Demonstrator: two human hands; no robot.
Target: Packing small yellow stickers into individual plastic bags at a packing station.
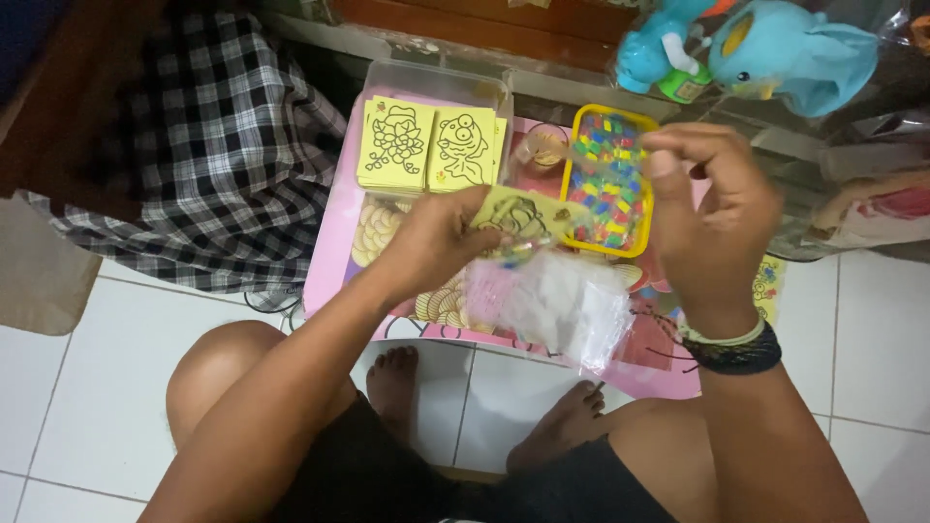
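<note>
Left hand (436, 242) clamped on yellow card (513, 215) and clear bag (552, 305), above pink board (334, 247). Right hand (712, 218) raised beside yellow tray (572, 145), fingertips (662, 160) pinched together; thing between them impossible to tell.

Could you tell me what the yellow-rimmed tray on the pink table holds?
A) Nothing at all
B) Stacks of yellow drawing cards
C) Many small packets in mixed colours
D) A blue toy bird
C: the yellow-rimmed tray is filled with small multicoloured packets, while the yellow drawing cards lie in the clear box to its left.
</note>
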